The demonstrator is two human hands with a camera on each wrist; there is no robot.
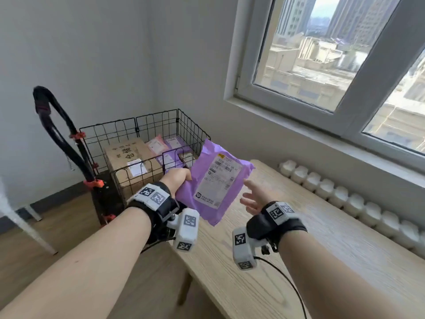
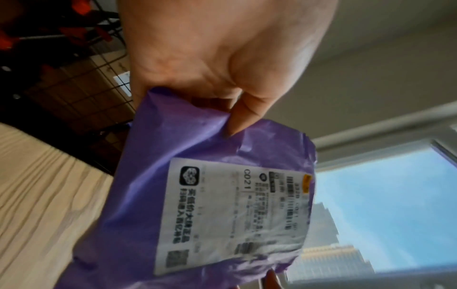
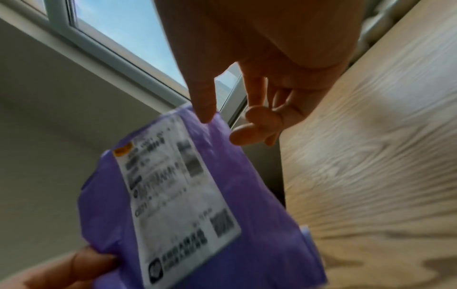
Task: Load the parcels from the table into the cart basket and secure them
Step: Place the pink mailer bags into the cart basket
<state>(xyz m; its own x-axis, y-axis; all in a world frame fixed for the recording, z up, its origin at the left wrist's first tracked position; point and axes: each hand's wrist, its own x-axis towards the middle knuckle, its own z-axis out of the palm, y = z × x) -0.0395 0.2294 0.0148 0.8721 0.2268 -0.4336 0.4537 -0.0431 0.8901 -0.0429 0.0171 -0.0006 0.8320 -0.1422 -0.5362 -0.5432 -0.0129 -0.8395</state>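
Observation:
My left hand [image 1: 178, 178] grips the near-left edge of a purple mailer bag [image 1: 218, 180] with a white shipping label, holding it in the air above the table's left end, beside the cart basket. The thumb pinches the purple mailer bag [image 2: 197, 195] from above in the left wrist view. My right hand [image 1: 254, 195] hovers open just right of the bag, fingers spread; whether a fingertip touches the purple mailer bag [image 3: 197, 195] I cannot tell. The black wire cart basket [image 1: 147, 125] holds a cardboard box [image 1: 128, 157] and several pink and purple mailers [image 1: 165, 146].
The light wooden table [image 1: 299, 238] runs along the wall under a window [image 1: 322, 54], with a white radiator [image 1: 345, 196] behind it. The cart's black handle [image 1: 55, 125] with orange clips rises left of the basket. A white leg [image 1: 25, 226] stands on the wooden floor at far left.

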